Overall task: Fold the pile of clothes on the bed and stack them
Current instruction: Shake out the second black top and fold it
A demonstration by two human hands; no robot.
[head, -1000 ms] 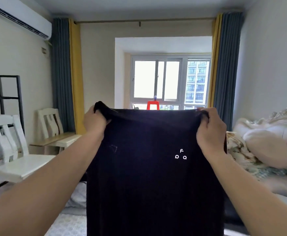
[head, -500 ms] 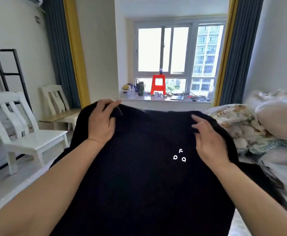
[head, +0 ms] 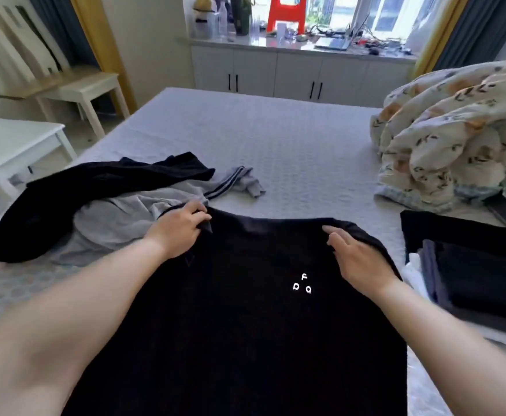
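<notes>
Head: black garment (head: 239,310) now flat, bed (head: 275,139).

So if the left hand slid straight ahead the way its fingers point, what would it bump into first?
Probably the crumpled grey garment with striped trim, just past the left hand, though depth is hard to judge.

In front of you a black garment (head: 245,325) lies spread flat on the bed (head: 290,139), its top edge away from you and small white letters right of centre. To your left sits the unfolded pile: a dark garment (head: 74,199) draped over a crumpled grey garment (head: 131,217) with dark-striped trim. To your right is the stack of folded clothes (head: 473,280), dark pieces on top of something white.
</notes>
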